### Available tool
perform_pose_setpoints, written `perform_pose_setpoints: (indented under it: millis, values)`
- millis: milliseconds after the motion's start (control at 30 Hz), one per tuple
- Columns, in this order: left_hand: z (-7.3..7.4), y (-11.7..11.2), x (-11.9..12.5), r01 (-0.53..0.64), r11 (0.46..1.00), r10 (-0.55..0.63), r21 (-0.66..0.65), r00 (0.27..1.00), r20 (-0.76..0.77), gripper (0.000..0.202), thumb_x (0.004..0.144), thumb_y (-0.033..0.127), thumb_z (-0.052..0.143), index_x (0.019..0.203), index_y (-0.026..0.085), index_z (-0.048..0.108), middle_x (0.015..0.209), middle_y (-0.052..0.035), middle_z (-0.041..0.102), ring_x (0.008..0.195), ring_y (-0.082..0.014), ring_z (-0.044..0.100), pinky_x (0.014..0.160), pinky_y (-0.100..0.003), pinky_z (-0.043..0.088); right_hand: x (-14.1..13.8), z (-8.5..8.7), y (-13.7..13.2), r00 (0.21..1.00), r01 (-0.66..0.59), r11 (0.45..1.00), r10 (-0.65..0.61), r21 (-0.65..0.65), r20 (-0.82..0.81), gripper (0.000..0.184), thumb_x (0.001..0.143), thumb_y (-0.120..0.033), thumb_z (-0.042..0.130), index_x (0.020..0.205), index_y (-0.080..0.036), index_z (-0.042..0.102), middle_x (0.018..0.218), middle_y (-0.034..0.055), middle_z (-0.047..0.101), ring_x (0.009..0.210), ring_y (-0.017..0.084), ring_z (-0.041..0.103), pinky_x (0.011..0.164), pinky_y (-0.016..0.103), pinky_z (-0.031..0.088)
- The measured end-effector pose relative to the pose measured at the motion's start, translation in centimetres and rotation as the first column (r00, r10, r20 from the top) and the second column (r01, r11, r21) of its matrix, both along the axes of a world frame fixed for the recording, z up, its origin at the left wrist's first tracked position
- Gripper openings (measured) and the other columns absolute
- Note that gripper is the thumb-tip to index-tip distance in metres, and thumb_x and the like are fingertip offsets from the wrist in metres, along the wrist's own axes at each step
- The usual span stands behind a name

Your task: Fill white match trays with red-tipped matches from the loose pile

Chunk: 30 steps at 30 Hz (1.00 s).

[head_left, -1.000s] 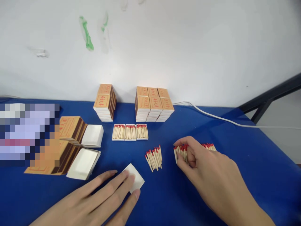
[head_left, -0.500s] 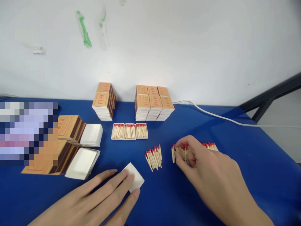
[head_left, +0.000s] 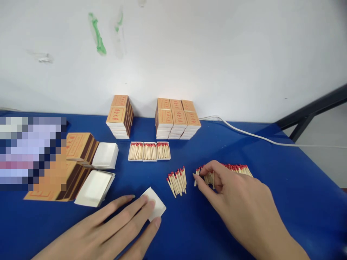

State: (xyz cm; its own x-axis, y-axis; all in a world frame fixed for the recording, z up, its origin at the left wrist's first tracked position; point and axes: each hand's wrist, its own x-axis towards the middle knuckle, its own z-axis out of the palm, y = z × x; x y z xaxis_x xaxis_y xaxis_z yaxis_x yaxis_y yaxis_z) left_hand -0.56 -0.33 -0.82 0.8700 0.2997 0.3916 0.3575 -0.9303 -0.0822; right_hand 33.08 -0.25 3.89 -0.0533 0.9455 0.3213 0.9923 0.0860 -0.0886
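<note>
My left hand [head_left: 119, 225] lies with its fingers spread, fingertips resting on a small white matchbox tray or card [head_left: 156, 205]; the fingers cover part of it. My right hand [head_left: 233, 196] is curled at the near side of a row of red-tipped matches [head_left: 241, 169], thumb and forefinger closed around a few at the row's left end. Its fingers hide the middle of the row. Between the hands lies a small loose group of matches [head_left: 177, 181]. Behind it, three open matchbox trays [head_left: 150, 151] full of matches stand side by side.
Stacked orange matchboxes stand by the wall in a left pile [head_left: 118, 115] and a right pile [head_left: 177, 117]. At left are flat matchbox sleeves [head_left: 78, 144], white trays [head_left: 94, 187] and a blurred-out object [head_left: 29, 151]. A white cable [head_left: 244, 131] crosses the blue table at back right.
My right hand has shifted slightly left and toward me, and the matches at its thumb have slid left with it. My left hand has stayed in place on the white piece.
</note>
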Motion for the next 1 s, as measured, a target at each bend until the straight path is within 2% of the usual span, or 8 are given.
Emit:
perform_pose_setpoints:
  millis: [200,433,667,867,1000]
  values:
    - [0.2,-0.1,0.1,-0.011,1.0,0.011,-0.02,1.0,0.011,0.076,0.108,0.053,0.079,0.171,0.015,0.061,0.182,-0.0128,0.054,0.175,-0.0344,0.042,0.151,-0.052,0.02,0.0,-0.2,0.0,0.998,-0.017,0.999,0.013,-0.049,-0.069,0.019,0.105,-0.04,0.073,0.09,-0.03,0.068,0.054,-0.0118,0.061,0.042,0.019,0.065,0.042,0.029,0.034]
    - [0.5,0.0,0.0,-0.019,1.0,0.019,-0.02,1.0,0.007,0.076,0.108,0.055,0.078,0.171,0.016,0.061,0.183,-0.0113,0.054,0.177,-0.0332,0.039,0.152,-0.051,0.019,-0.5,-0.6,0.3,0.992,-0.019,0.999,0.015,-0.031,-0.123,0.022,0.107,-0.041,0.072,0.089,-0.029,0.067,0.05,-0.0128,0.051,0.039,0.016,0.06,0.042,0.028,0.033]
    - [0.6,0.0,0.3,-0.019,0.999,0.019,-0.031,1.0,-0.011,0.074,0.109,0.055,0.077,0.171,0.018,0.061,0.183,-0.0092,0.054,0.177,-0.0314,0.038,0.152,-0.049,0.018,-1.1,-0.9,0.3,0.99,-0.043,0.999,0.042,-0.002,-0.134,0.026,0.112,-0.041,0.066,0.09,-0.028,0.07,0.05,-0.0123,0.05,0.037,0.014,0.057,0.043,0.028,0.033]
    - [0.8,-0.1,0.2,-0.024,0.999,0.024,-0.032,1.0,-0.012,0.075,0.11,0.056,0.076,0.172,0.018,0.059,0.183,-0.0097,0.054,0.178,-0.0312,0.036,0.152,-0.049,0.017,-1.6,-0.4,-0.1,0.985,-0.084,0.996,0.084,0.007,-0.152,0.033,0.117,-0.04,0.055,0.091,-0.028,0.071,0.05,-0.0123,0.049,0.037,0.012,0.056,0.043,0.027,0.033]
    - [0.9,0.1,0.1,-0.019,1.0,0.018,-0.023,0.999,-0.032,0.076,0.109,0.058,0.077,0.172,0.018,0.06,0.18,-0.0102,0.058,0.177,-0.0321,0.038,0.152,-0.049,0.017,-1.0,-0.3,-0.2,0.993,-0.031,0.999,0.035,0.031,-0.113,0.025,0.114,-0.039,0.058,0.095,-0.029,0.072,0.052,-0.0115,0.053,0.039,0.015,0.061,0.043,0.028,0.033]
